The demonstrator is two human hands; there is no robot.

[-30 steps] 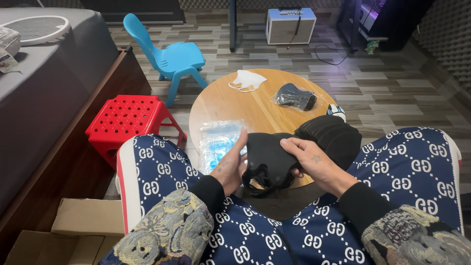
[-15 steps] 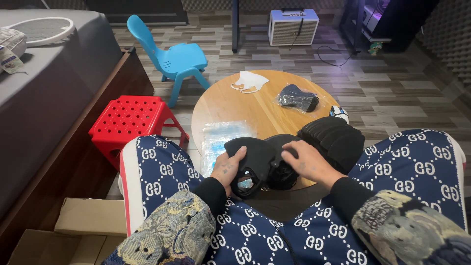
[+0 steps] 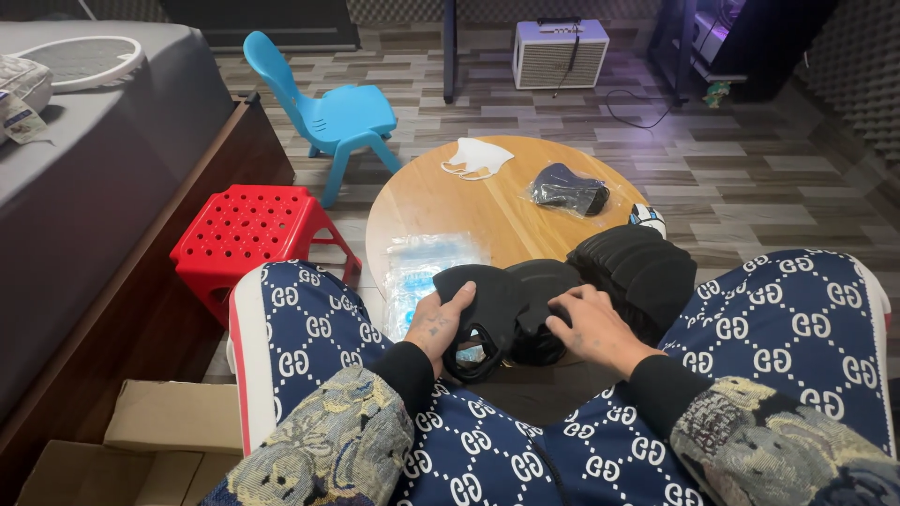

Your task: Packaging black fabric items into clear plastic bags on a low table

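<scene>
Low in the centre of the frame, the left hand (image 3: 439, 325) grips a black face mask (image 3: 495, 309), thumb on top and fingers curled beneath its edge. Just right of it, the right hand (image 3: 589, 323) presses its bent fingers onto the same mask. Touching the mask at upper right lies a stack of black masks (image 3: 639, 270). Clear plastic bags (image 3: 420, 272) lie to the left on the round wooden table (image 3: 469, 201). Farther up are a white mask (image 3: 476, 157) and a bagged black mask (image 3: 566, 190). A red stool (image 3: 248, 234) and blue chair (image 3: 328, 117) stand at left.
</scene>
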